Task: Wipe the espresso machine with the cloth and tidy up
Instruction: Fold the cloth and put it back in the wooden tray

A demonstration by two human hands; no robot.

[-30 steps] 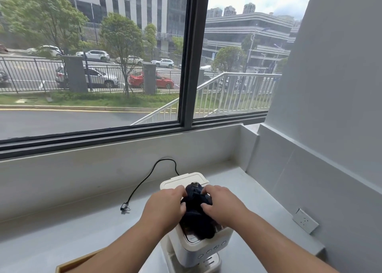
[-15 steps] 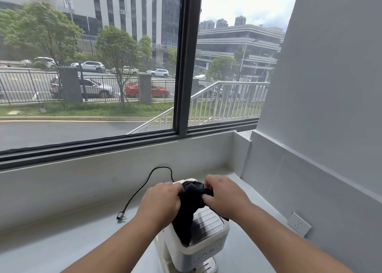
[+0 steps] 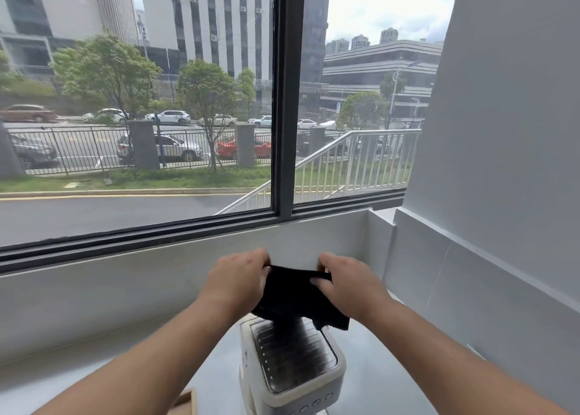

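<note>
A: What's the room like?
B: A pale grey counter (image 3: pixel 392 367) under a big window (image 3: pixel 138 116), white wall at three o'clock.
A: Changed?
B: Both hands rose. The left hand (image 3: pixel 233 284) and right hand (image 3: pixel 348 289) now stretch the soft black cloth (image 3: pixel 295 295) flat above the boxy white espresso machine (image 3: pixel 292 367), six o'clock, with its ribbed metal top.

Cloth (image 3: pixel 298 298) above espresso machine (image 3: pixel 293 370)
</note>
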